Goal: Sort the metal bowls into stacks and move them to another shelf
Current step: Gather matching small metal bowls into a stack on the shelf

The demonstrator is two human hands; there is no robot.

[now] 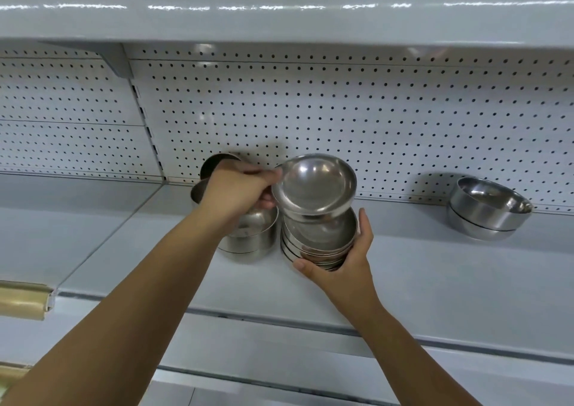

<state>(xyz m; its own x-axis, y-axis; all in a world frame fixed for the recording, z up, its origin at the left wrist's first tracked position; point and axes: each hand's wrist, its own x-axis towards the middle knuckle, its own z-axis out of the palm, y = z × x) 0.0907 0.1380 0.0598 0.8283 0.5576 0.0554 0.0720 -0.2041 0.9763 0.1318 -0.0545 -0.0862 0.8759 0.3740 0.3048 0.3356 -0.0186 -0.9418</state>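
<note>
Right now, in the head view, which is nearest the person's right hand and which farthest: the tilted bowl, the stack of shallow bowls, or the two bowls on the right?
1. stack of shallow bowls: gripped by the right hand.
2. tilted bowl: just above, in the left hand.
3. two nested bowls: far right on the shelf.

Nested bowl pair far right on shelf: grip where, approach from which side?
Probably cup the nested pair low, round the lower bowl, from the front: the pegboard stands close behind, and the upper bowl sits tilted in it, so a rim pinch might lift that alone.
</note>
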